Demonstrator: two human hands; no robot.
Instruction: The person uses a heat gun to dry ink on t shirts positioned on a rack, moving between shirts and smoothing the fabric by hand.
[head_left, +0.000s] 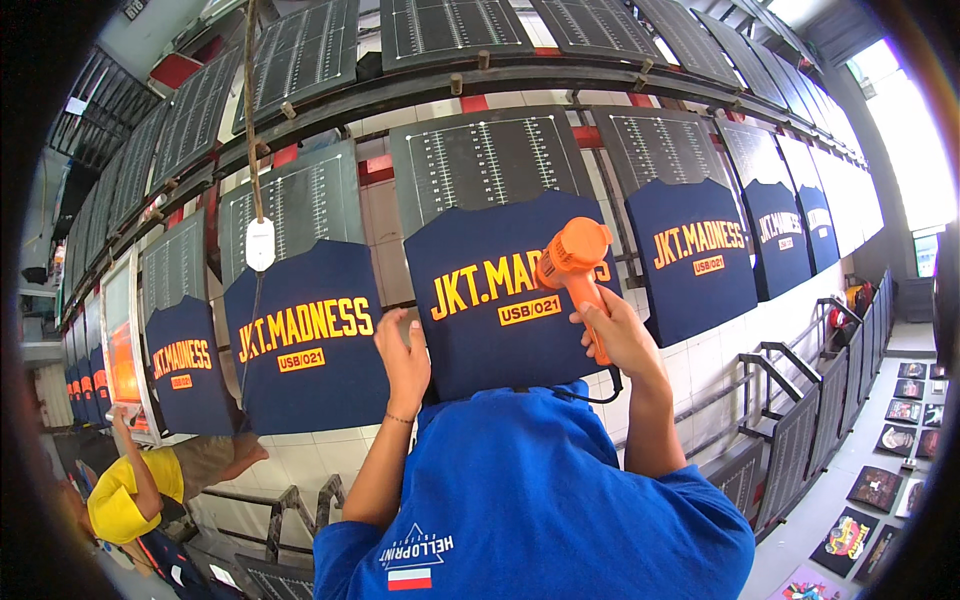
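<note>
My right hand (625,335) is wrapped round the handle of an orange hair dryer (578,250), its black cord trailing below. The dryer's head is over the print of a navy T-shirt (480,350), hiding part of the yellow lettering. That shirt is stretched on a dark printing board (490,160) marked with white scales. Left of it, my left hand (404,355) has its fingers apart and holds nothing. It hovers by the gap between this shirt and a neighbouring navy T-shirt (300,390). Whether it touches either shirt, I cannot tell.
More navy shirts (690,265) lie on boards along the row. A second row of bare boards (450,30) stands beyond a rail. A white tag (260,245) hangs on a cord. At left, a person in yellow (130,490) holds a printing screen (122,340). Metal racks (790,440) line the right.
</note>
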